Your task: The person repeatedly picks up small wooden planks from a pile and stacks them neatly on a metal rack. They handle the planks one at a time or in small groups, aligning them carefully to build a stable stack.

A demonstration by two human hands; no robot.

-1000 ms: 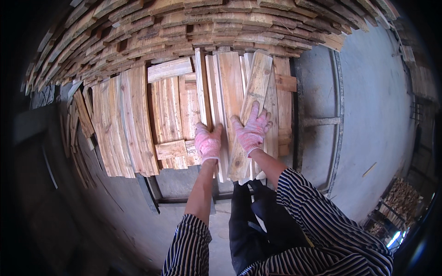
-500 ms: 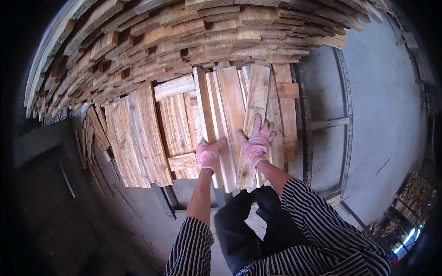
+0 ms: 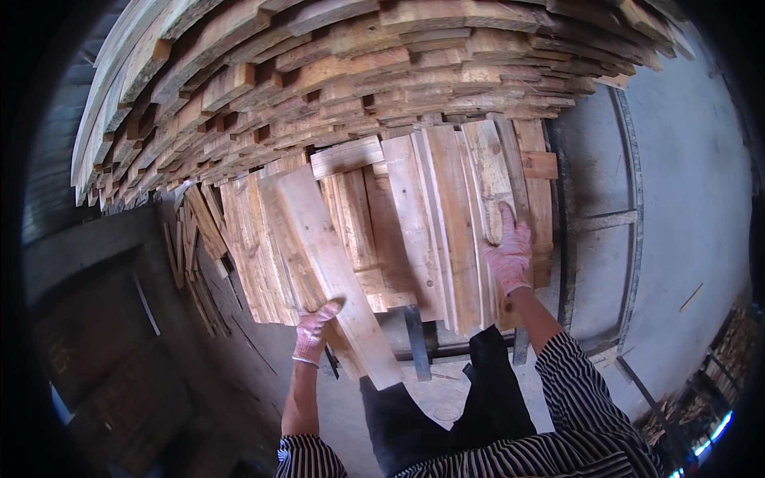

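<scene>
My left hand point(image 3: 317, 331), in a pinkish-white knitted work glove, grips a pale wooden plank point(image 3: 339, 275) by its left edge, thumb on top. The plank lies tilted over the left group of boards point(image 3: 247, 239), its near end jutting toward my legs. On the right, my gloved right hand point(image 3: 510, 251) is closed on a narrow rough plank point(image 3: 486, 155) with a darker face, near that plank's lower part. Its palm hides some of the wood. Several upright-lying boards point(image 3: 410, 207) fill the space left of my right hand.
A tall stack of planks point(image 3: 335, 72) rises along the far side. Crosswise battens point(image 3: 347, 157) show in a gap between the board groups. A metal frame point(image 3: 606, 219) stands at right on the grey floor point(image 3: 677, 183). Scrap strips point(image 3: 191, 247) lean at left.
My left hand has moved left and nearer, carrying a plank from the right group onto the left boards. My right hand has moved right with the narrow plank; the view has shifted too.
</scene>
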